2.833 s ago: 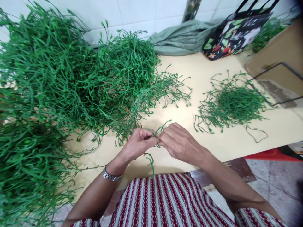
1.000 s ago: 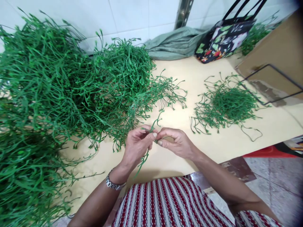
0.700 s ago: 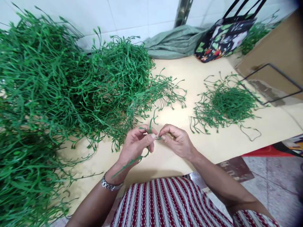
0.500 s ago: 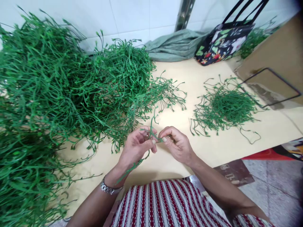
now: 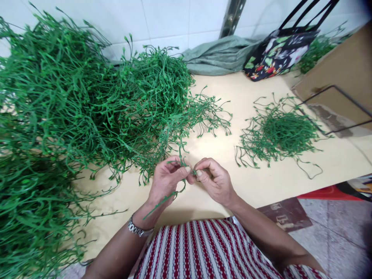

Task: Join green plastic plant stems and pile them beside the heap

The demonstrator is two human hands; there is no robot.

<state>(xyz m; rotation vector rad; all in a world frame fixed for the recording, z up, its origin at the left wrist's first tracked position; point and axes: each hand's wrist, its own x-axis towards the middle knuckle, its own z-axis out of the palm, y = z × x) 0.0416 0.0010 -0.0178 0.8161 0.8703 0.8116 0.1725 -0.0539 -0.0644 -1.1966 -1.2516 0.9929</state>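
Observation:
A thin green branched plant stem [image 5: 161, 204], perhaps plastic, passes through my left hand [image 5: 166, 180]. My left thumb and fingers are closed on it; one end hangs down past the wrist and the other points up toward the pile. Close beside it, my right hand [image 5: 216, 182] pinches a short side piece of the same stem between thumb and forefinger. The fingertips of both hands almost meet, and what lies right between them is partly hidden. A large heap of similar green stems [image 5: 95, 112] spreads to the left and behind my hands.
A smaller pile of green stems [image 5: 287, 131] lies on the pale table [image 5: 209, 209] to the right. Behind are a grey-green cloth [image 5: 221, 56] and a flowered bag [image 5: 279, 54]. A cardboard box [image 5: 343, 73] and a dark wire frame [image 5: 333, 87] stand at the right.
The stem in my hands has shifted slightly down and left, and its upper end now stands more upright. My fingertips remain close together. The whole view has shifted a little.

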